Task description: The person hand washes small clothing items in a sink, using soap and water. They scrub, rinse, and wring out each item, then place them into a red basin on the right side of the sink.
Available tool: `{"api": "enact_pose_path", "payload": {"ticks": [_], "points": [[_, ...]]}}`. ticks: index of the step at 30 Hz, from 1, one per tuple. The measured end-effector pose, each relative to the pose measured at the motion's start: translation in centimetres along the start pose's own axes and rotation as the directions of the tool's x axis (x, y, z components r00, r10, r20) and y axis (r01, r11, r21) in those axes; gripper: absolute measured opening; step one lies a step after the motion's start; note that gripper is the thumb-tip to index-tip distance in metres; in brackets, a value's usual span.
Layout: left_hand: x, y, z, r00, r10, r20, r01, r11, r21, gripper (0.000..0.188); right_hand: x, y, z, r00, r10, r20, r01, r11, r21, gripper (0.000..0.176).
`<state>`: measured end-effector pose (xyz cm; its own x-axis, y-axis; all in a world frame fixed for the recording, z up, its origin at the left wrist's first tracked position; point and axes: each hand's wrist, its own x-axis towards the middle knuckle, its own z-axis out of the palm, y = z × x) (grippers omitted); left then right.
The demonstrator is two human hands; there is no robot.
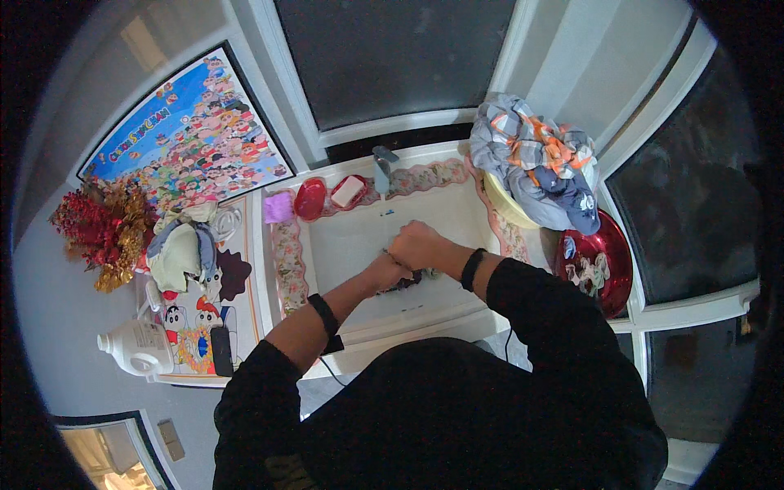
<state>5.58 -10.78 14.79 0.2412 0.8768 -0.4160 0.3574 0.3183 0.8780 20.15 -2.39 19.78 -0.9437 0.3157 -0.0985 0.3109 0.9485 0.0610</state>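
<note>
Over the basin of a white sink (pixel 343 245), my left hand (pixel 389 273) and my right hand (pixel 421 245) are fisted close together, touching. A small dark cloth (pixel 409 282) hangs just below them, gripped between the two fists; most of it is hidden by my fingers. A paler bit of fabric (pixel 431 274) shows beneath my right wrist. Behind my hands stands the faucet (pixel 382 173). To its left a pinkish soap bar (pixel 348 191) rests in a red dish, beside a second red dish (pixel 310 199) and a purple sponge (pixel 279 207).
At the back right, a yellow basin (pixel 511 205) is heaped with clothes (pixel 539 153). Next to it, a red metallic basin (pixel 621 269) holds small cloths. On the left counter are a white jug (pixel 138 347), a dark phone (pixel 222 351), folded cloth (pixel 177 257) and artificial flowers (pixel 101 236).
</note>
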Motion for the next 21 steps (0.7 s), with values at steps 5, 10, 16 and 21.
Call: {"api": "enact_pose_path", "payload": {"ticks": [5, 10, 16, 21], "points": [[-0.9, 1.0, -0.9, 0.884, -0.165, 0.438, 0.376, 0.809, -0.453, 0.028, 0.1, 1.5, 0.4, 0.995, -0.09, -0.046, 0.089, 0.996, -0.024, 0.013], [-0.7, 1.8, -1.1, 0.858, -0.139, 0.495, 0.452, 0.663, -0.597, 0.031, -0.3, 2.0, 1.2, 0.973, -0.015, -0.228, 0.012, 1.0, -0.017, 0.013], [-4.3, 4.6, -0.4, 0.954, 0.228, -0.194, -0.123, 0.889, 0.441, 0.021, -3.3, 1.3, 2.6, 0.837, 0.516, 0.182, -0.543, 0.745, 0.388, 0.026], [-6.6, 8.0, -0.5, 0.583, 0.793, 0.177, -0.37, 0.065, 0.927, 0.031, -4.6, -0.9, 3.1, 0.843, 0.131, 0.522, -0.535, 0.115, 0.837, 0.034]]}}
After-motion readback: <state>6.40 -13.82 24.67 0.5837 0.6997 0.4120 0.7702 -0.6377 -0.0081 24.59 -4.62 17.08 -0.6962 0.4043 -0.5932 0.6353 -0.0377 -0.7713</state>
